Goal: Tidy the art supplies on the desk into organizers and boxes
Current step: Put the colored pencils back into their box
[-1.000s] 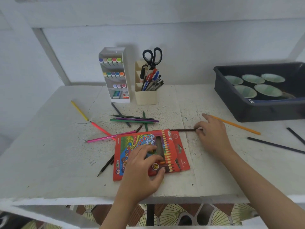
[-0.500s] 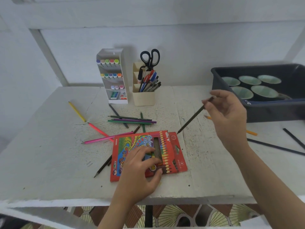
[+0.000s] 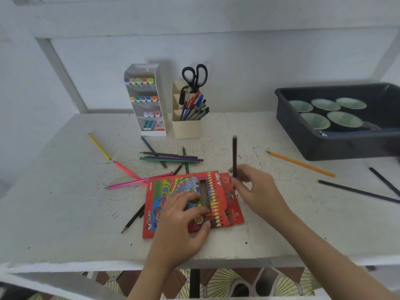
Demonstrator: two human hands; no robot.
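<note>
**Dark pencil held upright beside the red pencil box**

At the far left of the white desk (image 3: pixel 65 202) a yellow pencil (image 3: pixel 99 146) is seen lying flat, with 2 pink pencils (image 3: pixel 138 181) crossed just to its right. A black pencil (image 3: pixel 133 219) lies nearer the front, its upper end hidden by the red pencil box (image 3: pixel 171 187).

At the back a white marker organizer (image 3: pixel 149 100) stands upright. Markers are kept in 3 of its rows and small items in its lowest compartment. Just beside it a cream pen holder (image 3: pixel 187 128) is filled with pens, and scissors (image 3: pixel 194 76) are stuck in it, handles up. In front of these 2 organizers a loose cluster (image 3: pixel 173 158) of green, purple and dark pencils is spread on the desk.

The red pencil box lies flat near the front edge, a flap lying out at its right end. It is gripped by the left hand (image 3: pixel 181 230), with fingers (image 3: pixel 194 210) curled on its printed face and the thumb at its near edge. A dark pencil (image 3: pixel 234 154) is pinched at its lower end by the right hand (image 3: pixel 257 191) and held nearly upright, just beside that flap.

Further right an orange pencil (image 3: pixel 300 164) lies near a dark bin (image 3: pixel 324 144), in which 5 pale green bowls (image 3: pixel 318 120) are set. At the far right, 2 dark-blue pencils (image 3: pixel 357 191) lie on the desk.
</note>
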